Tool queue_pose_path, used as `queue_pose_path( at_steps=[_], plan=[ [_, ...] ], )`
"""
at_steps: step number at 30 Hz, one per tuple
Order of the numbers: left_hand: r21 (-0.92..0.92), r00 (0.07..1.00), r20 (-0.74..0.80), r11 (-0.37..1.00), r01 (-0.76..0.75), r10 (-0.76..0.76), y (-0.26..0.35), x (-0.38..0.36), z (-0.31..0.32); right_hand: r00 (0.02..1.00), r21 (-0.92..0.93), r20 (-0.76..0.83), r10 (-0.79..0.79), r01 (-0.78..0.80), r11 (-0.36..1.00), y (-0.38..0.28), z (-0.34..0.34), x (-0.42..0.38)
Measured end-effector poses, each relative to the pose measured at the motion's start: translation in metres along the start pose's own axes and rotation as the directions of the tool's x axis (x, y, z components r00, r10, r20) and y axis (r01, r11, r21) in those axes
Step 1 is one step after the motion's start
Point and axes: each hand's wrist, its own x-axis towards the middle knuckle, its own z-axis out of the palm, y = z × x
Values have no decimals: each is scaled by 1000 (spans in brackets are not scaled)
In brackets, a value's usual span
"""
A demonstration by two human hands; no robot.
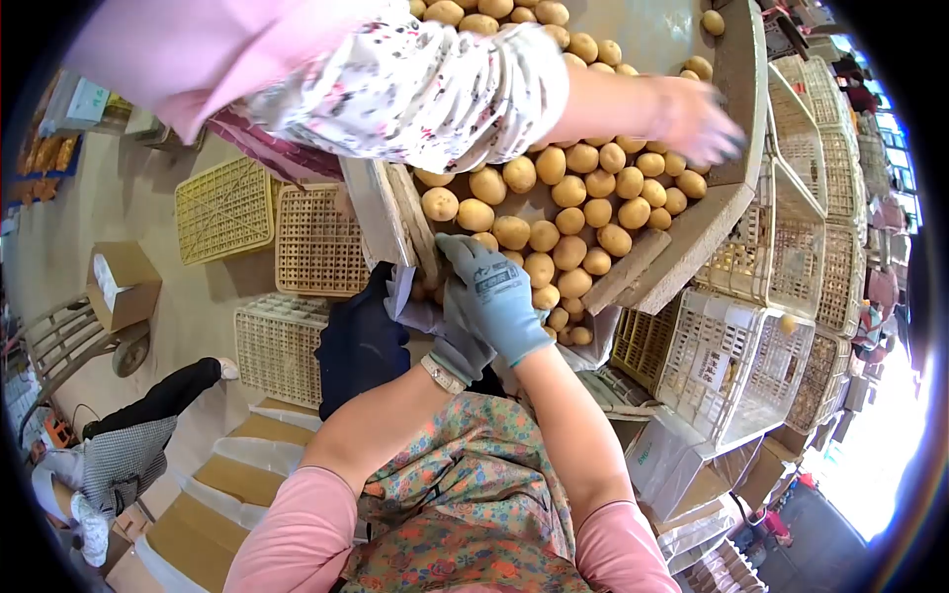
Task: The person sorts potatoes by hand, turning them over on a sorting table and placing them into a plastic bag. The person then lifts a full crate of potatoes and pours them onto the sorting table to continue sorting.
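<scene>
My right hand [494,296], in a blue-grey glove, lies across my left hand at the lower end of a sorting tray. Its fingers are bent together by the tray's left wooden board [415,222]; what they hold is hidden. My left hand [463,341], in a grey glove with a watch at the wrist, sits underneath, its fingers covered. Pale plastic sheeting [420,314] shows beside the gloves. Round yellow-brown potatoes [568,252] fill the tray just beyond, several of them at its narrow outlet near my right wrist.
Another person's bare hand [697,124], blurred, reaches over the tray from the left. Stacked plastic crates [727,366] stand on the right. More crates [321,242] and a cardboard box [124,282] are on the left. A person in dark trousers [158,395] is at the lower left.
</scene>
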Motion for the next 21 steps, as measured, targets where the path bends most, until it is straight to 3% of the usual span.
queue_pose_path(
  at_steps=[2, 3, 4, 5, 6, 7, 8, 10, 11, 12, 14, 16, 17, 19, 21],
  plan=[
    [-83, 997, 78, 996, 36, -30, 4, 2, 5, 977, 300, -207, -45, 107, 948, 4, -8, -7],
    [-124, 992, 119, 991, 55, -41, 5, 3, 7, 949, 419, -315, 3, 137, 898, 6, -6, -12],
    [-168, 987, 156, 983, 74, -47, 6, 4, 8, 946, 492, -307, 104, 64, 868, 11, 3, -23],
    [-213, 982, 183, 973, 91, -52, 6, 0, 6, 943, 836, -84, 323, -110, 538, 5, -8, -31],
    [-260, 978, 203, 959, 111, -59, 4, -5, 3, 881, 960, 222, 418, -273, 67, -3, -21, -42],
    [-173, 995, 101, 984, 38, -21, 2, -5, -6, 877, 964, 266, 399, -243, -110, -5, -28, -53],
    [-176, 995, 95, 984, 37, -20, 4, -14, 14, 900, 974, 211, 381, -161, -160, -5, -25, -62],
    [-98, 949, -238, 978, 186, -204, 12, -33, 76, 898, 985, 172, 406, -154, -77, -4, -19, -73],
    [-186, 941, -129, 939, 288, -314, 15, -30, 66, 896, 985, 170, 409, -153, -74, -4, -18, -77],
    [-187, 939, -125, 938, 293, -319, 16, -30, 71, 899, 989, 148, 413, -126, -81, -5, -17, -79],
    [-281, 902, -254, 919, 277, -350, 18, -32, 85, 900, 992, 124, 418, -96, -88, -7, -20, -82],
    [-297, 938, -192, 928, 225, -289, 7, -20, 47, 926, 994, 83, 368, -52, -94, -9, -27, -86],
    [-270, 955, -152, 940, 207, -254, 4, -20, 39, 932, 978, 124, 341, -58, -198, -6, -27, -89],
    [-243, 969, -111, 951, 190, -222, 0, -15, 15, 949, 963, 112, 293, -31, -269, -9, -28, -89],
    [233, 997, 49, 971, 45, -58, -4, -8, -23, 963, 919, 116, 244, -11, -395, -14, -25, -89]
  ],
)
